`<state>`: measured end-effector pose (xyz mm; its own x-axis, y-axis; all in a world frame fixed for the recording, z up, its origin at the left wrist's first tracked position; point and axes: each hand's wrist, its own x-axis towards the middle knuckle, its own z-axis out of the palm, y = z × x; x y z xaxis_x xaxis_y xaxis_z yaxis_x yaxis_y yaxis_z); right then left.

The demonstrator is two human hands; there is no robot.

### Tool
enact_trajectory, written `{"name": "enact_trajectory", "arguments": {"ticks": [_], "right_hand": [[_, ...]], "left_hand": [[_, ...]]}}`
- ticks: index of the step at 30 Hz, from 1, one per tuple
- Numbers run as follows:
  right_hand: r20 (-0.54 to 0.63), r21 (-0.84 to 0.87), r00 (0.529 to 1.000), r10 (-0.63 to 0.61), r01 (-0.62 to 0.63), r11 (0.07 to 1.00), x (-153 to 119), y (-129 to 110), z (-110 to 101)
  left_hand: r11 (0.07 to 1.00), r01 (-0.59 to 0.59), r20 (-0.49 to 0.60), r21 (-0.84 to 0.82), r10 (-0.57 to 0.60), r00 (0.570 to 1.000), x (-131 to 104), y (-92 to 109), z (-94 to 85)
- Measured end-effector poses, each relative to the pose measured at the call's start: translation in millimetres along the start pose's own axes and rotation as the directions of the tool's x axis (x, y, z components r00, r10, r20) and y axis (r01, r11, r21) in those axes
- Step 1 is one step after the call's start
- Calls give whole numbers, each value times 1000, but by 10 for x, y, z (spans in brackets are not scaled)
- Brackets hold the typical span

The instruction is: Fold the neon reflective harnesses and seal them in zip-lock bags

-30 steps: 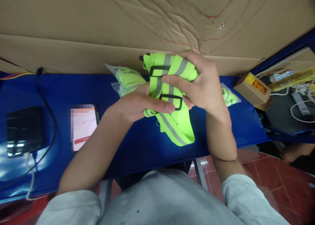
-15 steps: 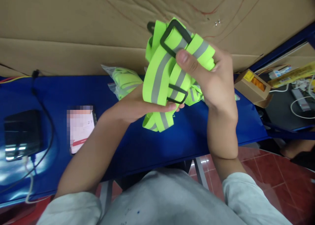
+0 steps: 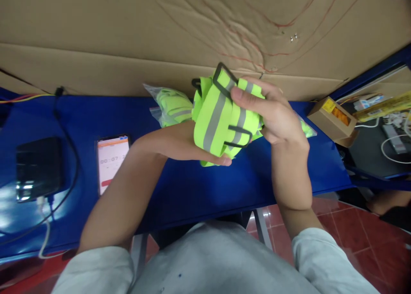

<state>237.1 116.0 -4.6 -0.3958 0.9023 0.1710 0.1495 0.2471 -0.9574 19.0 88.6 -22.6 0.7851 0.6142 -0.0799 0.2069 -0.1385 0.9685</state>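
Observation:
Between my hands is a folded bundle of neon-yellow reflective straps with grey stripes and black plastic buckles. My right hand grips its upper right side, the thumb pressed on the front near a buckle. My left hand holds the bundle from below and the left, its thumb lying across the lower front; its other fingers are hidden behind. Just behind, on the blue table, lies a clear plastic bag of similar straps. Another bag with neon-yellow contents shows partly beyond my right wrist.
A phone with a timer display lies left of my left forearm. Farther left sits a black box with cables. A cardboard box stands at the right. Brown cardboard lines the back. Another person's arm shows at the right edge.
Both hands have lowered the strap bundle toward the table, and it now looks tilted and more compact. The view has shifted slightly.

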Motion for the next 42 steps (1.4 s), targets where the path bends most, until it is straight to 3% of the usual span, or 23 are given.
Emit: {"name": "enact_trajectory", "arguments": {"ticks": [3,6,8,11,15,18,20,23,25,28,30,31,33,36,39,42], "right_hand": [[-152,-285,944,-291,241,928,-52,-71,-105],[-27,-503,847,-531,448,740,-124,-176,-199],[66,-527,807,-587,528,666,-159,-231,-208],[62,-552,789,-611,538,638,-183,-258,-143],[-15,-556,832,-555,454,696,-176,-209,-44],[-20,-533,841,-540,448,718,-155,-176,-8],[-68,-455,856,-513,431,779,-146,-183,9],[-170,-310,924,-342,280,909,-150,-217,33],[-184,-181,963,-196,162,970,-150,-216,44],[-75,71,996,40,-34,997,-120,-150,47],[-38,95,994,100,-96,991,-82,-95,45],[-65,34,995,74,-71,997,-63,-77,46],[-133,-183,986,-101,75,980,-40,-68,50],[-28,-439,942,-335,290,851,-49,-94,50],[206,-495,907,-368,420,760,-91,-103,37],[291,-518,902,-320,430,739,-117,-88,43]], "left_hand": [[998,-64,14,10,64,998,-110,-13,-216],[955,-258,-120,-148,242,963,-168,-12,-325],[924,-314,-237,-217,262,935,-117,-13,-256],[917,-257,-390,-306,125,912,68,-53,-10],[919,-198,-404,-342,46,914,294,-157,266],[939,-128,-346,-319,10,938,330,-167,335],[936,-117,-272,-333,23,962,306,-139,326],[928,-99,-144,-359,50,988,252,-110,262],[941,-87,-120,-328,50,991,224,-119,217],[963,-87,-120,-254,58,991,202,-142,184],[973,-87,-126,-214,61,990,201,-143,183],[975,-85,-134,-203,59,989,204,-140,184],[977,-89,-179,-196,54,982,213,-131,182],[969,-91,-256,-229,30,966,217,-120,158],[968,-84,-307,-237,7,952,191,-108,115],[988,-63,-302,-144,17,953,144,-81,90]]}}
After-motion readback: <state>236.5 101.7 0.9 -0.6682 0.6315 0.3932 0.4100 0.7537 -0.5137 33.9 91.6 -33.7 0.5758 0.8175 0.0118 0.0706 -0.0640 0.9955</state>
